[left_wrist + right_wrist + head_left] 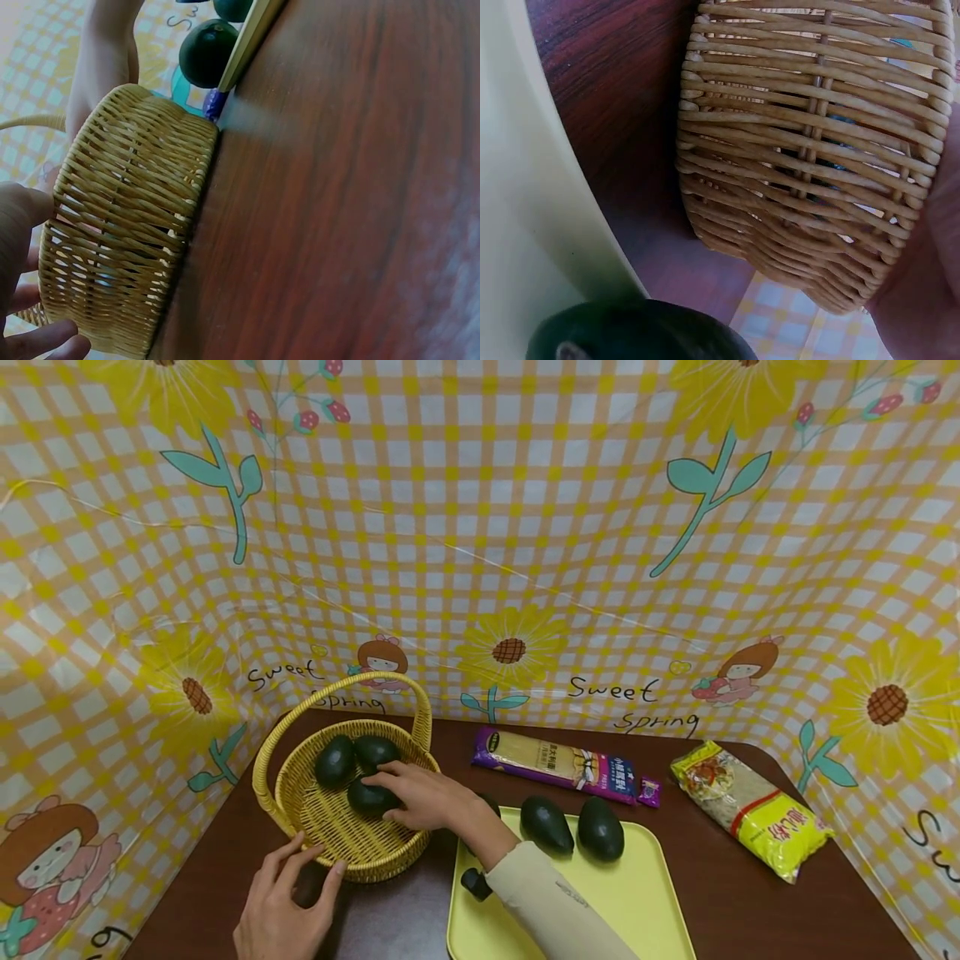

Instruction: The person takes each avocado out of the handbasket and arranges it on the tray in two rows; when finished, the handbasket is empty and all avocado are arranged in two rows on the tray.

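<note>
A yellow woven basket (360, 862) with a tall handle stands at the left of the table and holds three dark green avocados (335, 762). My right hand (420, 795) reaches over the basket's right rim, fingers and thumb about the front avocado (369, 798); its fingertips are partly hard to make out. My left hand (288, 897) is at the near side of the basket, fingertips touching near its rim; the left wrist view shows the thumb (28, 204) against the wicker wall (124, 217). The right wrist view shows the basket's outer side (810, 142), not the grasp.
A yellow tray (637, 902) lies right of the basket under my right forearm, with avocados (600, 829) along its far side, one partly hidden. Behind it lies a purple pasta packet (555, 764). A yellow-and-clear food bag (753, 810) is at right. Checked cloth hangs around the table.
</note>
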Demonstrator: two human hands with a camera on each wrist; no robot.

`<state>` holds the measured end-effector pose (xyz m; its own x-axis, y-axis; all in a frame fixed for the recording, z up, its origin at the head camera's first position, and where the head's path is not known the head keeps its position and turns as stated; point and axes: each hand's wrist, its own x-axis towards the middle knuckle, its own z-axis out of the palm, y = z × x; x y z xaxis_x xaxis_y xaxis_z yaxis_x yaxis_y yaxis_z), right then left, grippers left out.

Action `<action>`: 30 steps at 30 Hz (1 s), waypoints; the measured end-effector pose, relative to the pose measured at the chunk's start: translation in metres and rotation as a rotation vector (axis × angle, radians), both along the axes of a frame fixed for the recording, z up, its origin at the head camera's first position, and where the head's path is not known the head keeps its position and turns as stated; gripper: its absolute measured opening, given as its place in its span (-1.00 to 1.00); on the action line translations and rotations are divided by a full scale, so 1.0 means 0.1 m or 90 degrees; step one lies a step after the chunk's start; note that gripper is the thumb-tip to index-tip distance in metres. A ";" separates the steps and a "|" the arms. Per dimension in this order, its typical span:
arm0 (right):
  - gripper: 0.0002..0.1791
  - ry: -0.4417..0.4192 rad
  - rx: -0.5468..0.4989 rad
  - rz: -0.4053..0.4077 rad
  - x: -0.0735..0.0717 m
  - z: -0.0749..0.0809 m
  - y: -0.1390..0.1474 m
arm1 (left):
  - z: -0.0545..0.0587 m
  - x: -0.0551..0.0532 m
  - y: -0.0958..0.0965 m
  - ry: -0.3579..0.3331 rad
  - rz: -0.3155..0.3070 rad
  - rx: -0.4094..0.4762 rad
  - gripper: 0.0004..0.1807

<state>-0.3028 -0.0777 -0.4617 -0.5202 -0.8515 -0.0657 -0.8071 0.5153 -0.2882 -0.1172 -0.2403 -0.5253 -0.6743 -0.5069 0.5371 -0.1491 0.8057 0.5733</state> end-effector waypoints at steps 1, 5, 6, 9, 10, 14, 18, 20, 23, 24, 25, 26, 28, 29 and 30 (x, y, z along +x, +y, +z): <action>-0.31 0.001 0.007 0.001 0.00 0.00 -0.01 | 0.00 0.00 0.00 0.000 -0.001 0.001 -0.59; -0.28 0.009 0.030 0.007 -0.01 -0.02 -0.05 | 0.00 0.00 0.00 -0.002 -0.002 0.006 -0.60; -0.28 0.015 0.035 0.009 -0.01 -0.02 -0.06 | 0.00 0.00 0.01 -0.003 -0.002 0.006 -0.60; -0.26 0.028 0.045 0.015 -0.02 -0.02 -0.08 | 0.00 0.00 0.01 -0.004 0.000 0.006 -0.59; -0.26 0.032 0.048 0.016 -0.02 -0.01 -0.08 | 0.00 0.00 0.01 -0.004 0.002 0.005 -0.59; -0.21 0.043 0.058 0.022 -0.04 -0.02 -0.11 | -0.01 -0.01 0.00 -0.004 0.003 0.005 -0.59; -0.14 0.040 0.070 0.022 -0.07 -0.01 -0.14 | -0.02 -0.01 0.00 -0.001 0.001 0.005 -0.58; -0.11 0.035 0.071 0.017 -0.07 -0.01 -0.14 | -0.02 -0.01 0.00 0.001 -0.001 0.003 -0.58; -0.08 0.033 0.068 0.004 -0.07 0.00 -0.16 | -0.02 -0.02 -0.01 0.004 -0.004 0.000 -0.58; -0.07 0.031 0.066 -0.002 -0.07 0.01 -0.16 | -0.02 -0.01 -0.01 0.003 -0.005 0.000 -0.58; -0.06 0.032 0.066 -0.007 -0.07 0.01 -0.16 | -0.02 -0.01 -0.01 0.003 -0.006 -0.001 -0.58; -0.05 0.032 0.065 -0.012 -0.07 0.01 -0.17 | -0.01 -0.01 -0.01 0.003 -0.006 0.000 -0.58; -0.03 0.031 0.067 -0.022 -0.07 0.02 -0.18 | -0.01 -0.01 -0.01 -0.002 -0.006 0.001 -0.58; -0.02 0.031 0.069 -0.026 -0.07 0.01 -0.18 | 0.00 -0.01 -0.01 -0.004 -0.005 0.002 -0.58; -0.01 0.029 0.069 -0.030 -0.07 0.01 -0.18 | 0.00 -0.01 -0.01 -0.004 -0.005 0.004 -0.58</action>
